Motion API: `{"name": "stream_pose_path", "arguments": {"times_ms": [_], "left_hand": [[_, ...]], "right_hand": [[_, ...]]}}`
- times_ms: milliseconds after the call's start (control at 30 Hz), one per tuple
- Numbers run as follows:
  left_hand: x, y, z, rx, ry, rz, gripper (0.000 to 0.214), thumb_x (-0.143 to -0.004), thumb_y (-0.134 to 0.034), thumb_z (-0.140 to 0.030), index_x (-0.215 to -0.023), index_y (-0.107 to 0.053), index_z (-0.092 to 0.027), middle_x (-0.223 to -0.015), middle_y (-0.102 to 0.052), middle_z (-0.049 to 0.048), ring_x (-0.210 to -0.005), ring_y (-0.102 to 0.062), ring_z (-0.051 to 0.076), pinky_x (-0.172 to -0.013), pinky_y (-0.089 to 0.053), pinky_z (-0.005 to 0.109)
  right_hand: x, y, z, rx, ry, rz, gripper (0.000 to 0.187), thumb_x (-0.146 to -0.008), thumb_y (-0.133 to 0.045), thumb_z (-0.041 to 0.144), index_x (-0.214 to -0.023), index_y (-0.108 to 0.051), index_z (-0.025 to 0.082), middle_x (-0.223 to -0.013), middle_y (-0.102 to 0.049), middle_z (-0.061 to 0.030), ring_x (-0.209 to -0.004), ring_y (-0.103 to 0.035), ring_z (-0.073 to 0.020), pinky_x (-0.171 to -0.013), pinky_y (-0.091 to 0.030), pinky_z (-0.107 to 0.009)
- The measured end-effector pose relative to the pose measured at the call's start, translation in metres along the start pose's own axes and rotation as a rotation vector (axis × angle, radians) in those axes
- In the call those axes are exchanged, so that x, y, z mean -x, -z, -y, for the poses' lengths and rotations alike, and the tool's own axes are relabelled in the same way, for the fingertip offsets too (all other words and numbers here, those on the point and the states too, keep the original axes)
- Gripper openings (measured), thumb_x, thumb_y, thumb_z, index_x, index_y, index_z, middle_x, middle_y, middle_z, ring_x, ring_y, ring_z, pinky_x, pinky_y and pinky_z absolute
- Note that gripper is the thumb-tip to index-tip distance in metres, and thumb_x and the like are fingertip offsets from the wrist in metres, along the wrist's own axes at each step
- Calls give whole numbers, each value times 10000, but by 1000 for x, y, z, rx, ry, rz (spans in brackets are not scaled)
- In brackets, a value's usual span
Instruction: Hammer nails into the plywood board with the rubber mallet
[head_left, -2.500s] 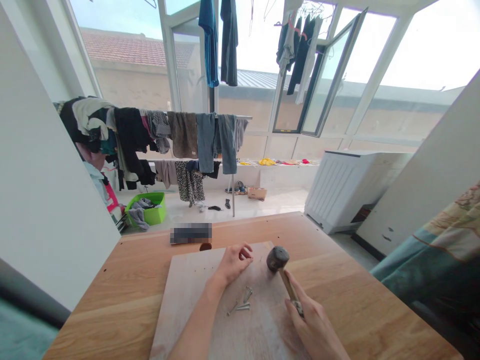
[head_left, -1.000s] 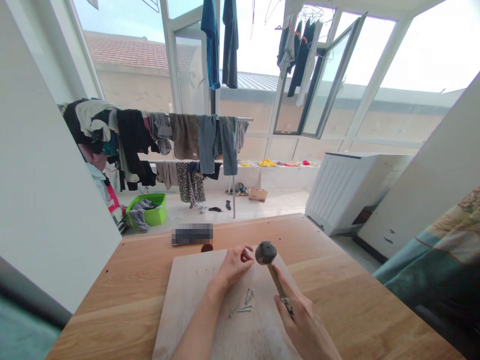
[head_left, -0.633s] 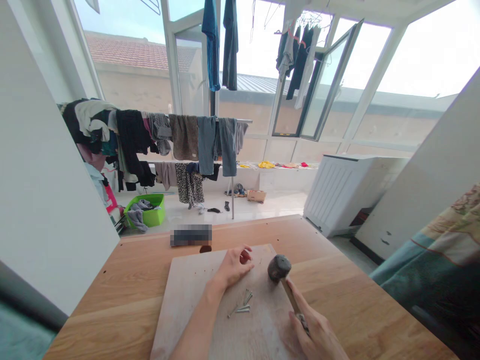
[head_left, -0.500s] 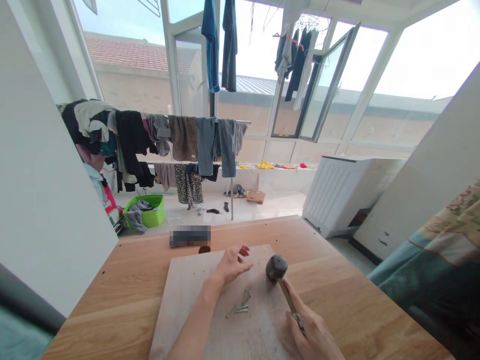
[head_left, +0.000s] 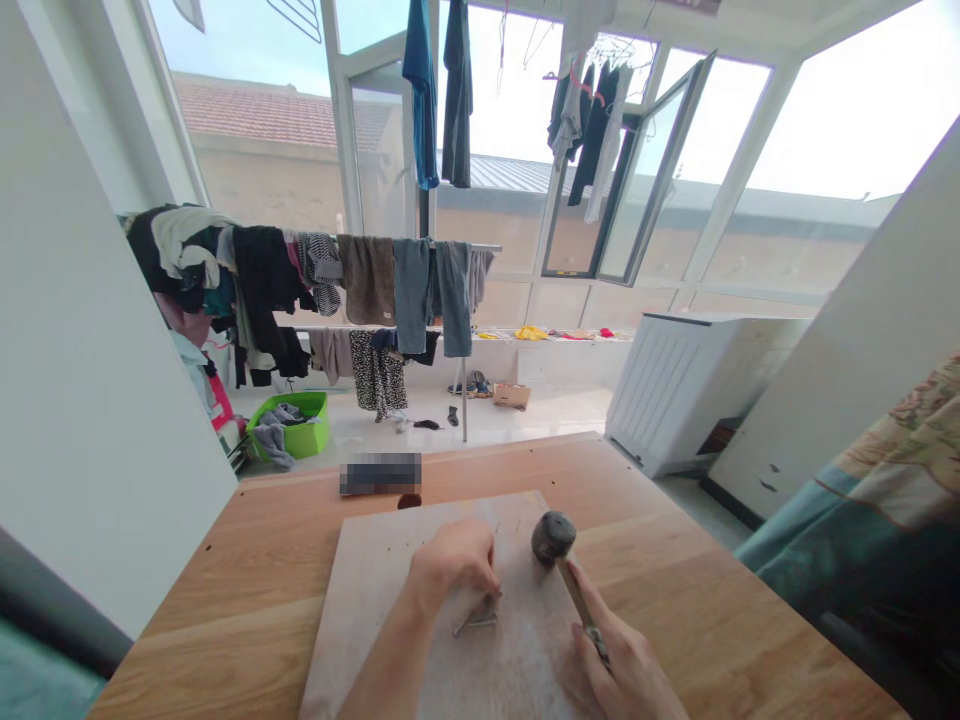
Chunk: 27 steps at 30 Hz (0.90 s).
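Foreground is filled by the wooden table. Beyond it: drying rack loaded with clothes, white ribbed unit at right, green tub with cloth in it. Pixelated dark block is parked on the table just past the board. View of the nails is partly blocked by the left hand.

Versus 0.5 s ago: left hand has been brought back from near the board's far edge and lowered to the nails, fingertips now drawn together; whether one is pinched can't be told. Hammer is held in about the same spot.

Board: pale, flat, laid on the table. Hammer: dark blocky head above the board's right edge, wooden handle wrapped by the right hand. Nails: silvery, loosely bunched on the board.
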<state>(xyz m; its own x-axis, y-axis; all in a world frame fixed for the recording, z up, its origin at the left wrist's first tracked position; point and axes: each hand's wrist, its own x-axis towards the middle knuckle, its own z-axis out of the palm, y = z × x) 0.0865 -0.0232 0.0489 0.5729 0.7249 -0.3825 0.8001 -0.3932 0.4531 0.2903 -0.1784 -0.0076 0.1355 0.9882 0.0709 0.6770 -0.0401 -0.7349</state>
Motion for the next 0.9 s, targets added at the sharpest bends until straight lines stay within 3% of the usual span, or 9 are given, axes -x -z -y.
{"name": "stream_pose_path", "arguments": {"times_ms": [133,333,467,633,900], "left_hand": [[0,-3,0,0,-30,-48,122,-511,-754,-224,-536,-635,-213,-550,-580,-9,-590,-602,217,-577,-450,279],[-6,-9,12,99,-121,-147,198,-501,-720,-161,-430,-541,-210,-420,-462,-33,-482,-507,178,-516,-386,275],[-7,1,23,264,-175,-139,23,-572,-651,-191,-592,-646,-179,-511,-523,-44,-519,-489,137,-508,-350,239],[-8,12,40,385,-261,-373,116,-666,-611,-221,-749,-666,-163,-779,-647,8,-736,-583,163,-676,-437,246],[-16,-1,52,634,-222,-452,240,-738,-646,-289,-940,-655,-161,-772,-684,22,-736,-631,175,-689,-482,267]], "right_hand": [[1,-3,-4,-4,17,-41,643,-914,-416,297,-1545,-354,192,-1491,-528,-56,-1366,-497,-195,-1148,-354,-319],[2,-1,-2,11,21,-38,628,-928,-399,277,-1545,-352,171,-1506,-508,-57,-1394,-458,-196,-1161,-332,-325],[2,0,0,27,10,-17,628,-940,-392,281,-1552,-332,158,-1501,-513,-81,-1377,-484,-209,-1149,-359,-340],[2,-3,-6,41,21,-46,618,-944,-412,275,-1552,-335,196,-1473,-551,-66,-1349,-519,-210,-1147,-364,-336],[1,-7,-12,43,26,-73,610,-946,-401,285,-1550,-346,216,-1431,-597,-65,-1316,-556,-209,-1133,-384,-326]]}}
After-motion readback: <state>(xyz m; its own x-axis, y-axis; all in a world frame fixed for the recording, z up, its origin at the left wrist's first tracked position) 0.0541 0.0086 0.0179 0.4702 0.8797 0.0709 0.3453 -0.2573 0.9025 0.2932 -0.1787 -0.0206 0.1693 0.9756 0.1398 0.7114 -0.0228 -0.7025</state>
